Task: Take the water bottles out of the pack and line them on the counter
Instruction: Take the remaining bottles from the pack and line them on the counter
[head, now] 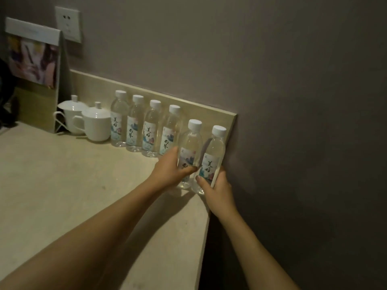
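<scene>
Several clear water bottles with white caps and pale labels stand in a row [144, 126] along the low backsplash of the beige counter [62, 174]. At the row's right end my left hand [171, 170] grips one water bottle [191, 147] around its lower half. My right hand [217, 185] holds the last water bottle [213, 158] near its base, right at the counter's right edge. Both held bottles are upright, side by side, with their bases on or just above the counter. No pack is in view.
Two white lidded cups [95, 124] stand left of the row. Behind them a standing card [33, 65] leans by a wall socket [68, 24]. The counter ends at a dark wall [293, 143] on the right.
</scene>
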The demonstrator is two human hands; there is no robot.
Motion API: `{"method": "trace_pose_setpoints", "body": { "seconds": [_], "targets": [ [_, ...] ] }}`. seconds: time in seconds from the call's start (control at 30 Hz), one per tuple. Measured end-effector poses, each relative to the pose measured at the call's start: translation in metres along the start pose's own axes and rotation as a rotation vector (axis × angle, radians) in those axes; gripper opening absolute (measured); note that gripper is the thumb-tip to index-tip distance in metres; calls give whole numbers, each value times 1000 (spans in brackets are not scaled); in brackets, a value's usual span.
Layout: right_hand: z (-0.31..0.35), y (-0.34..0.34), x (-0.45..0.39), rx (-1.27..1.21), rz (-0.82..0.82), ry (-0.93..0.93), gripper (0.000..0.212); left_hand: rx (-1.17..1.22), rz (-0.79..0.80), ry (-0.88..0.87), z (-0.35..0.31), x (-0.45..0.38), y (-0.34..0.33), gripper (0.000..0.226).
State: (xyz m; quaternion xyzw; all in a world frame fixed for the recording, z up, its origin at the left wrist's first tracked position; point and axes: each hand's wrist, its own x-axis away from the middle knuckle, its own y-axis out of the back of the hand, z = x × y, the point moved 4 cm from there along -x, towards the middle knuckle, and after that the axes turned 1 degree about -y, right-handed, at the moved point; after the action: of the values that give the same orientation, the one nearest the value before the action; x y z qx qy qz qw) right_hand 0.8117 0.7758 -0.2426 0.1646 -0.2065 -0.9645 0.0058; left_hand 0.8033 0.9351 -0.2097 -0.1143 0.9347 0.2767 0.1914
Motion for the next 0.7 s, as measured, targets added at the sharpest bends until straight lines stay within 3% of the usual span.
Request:
{"method": "trace_pose_setpoints", "body": {
  "seconds": [0.3,0.7],
  "targets": [
    [3,-13,-14,-11,-45,-150,43,16,-15,-2,30,-28,-5,60],
    [7,-19,-25,155,-81,-228,46,-246,59,-26,42,-35,-3,61]
  ]
}}
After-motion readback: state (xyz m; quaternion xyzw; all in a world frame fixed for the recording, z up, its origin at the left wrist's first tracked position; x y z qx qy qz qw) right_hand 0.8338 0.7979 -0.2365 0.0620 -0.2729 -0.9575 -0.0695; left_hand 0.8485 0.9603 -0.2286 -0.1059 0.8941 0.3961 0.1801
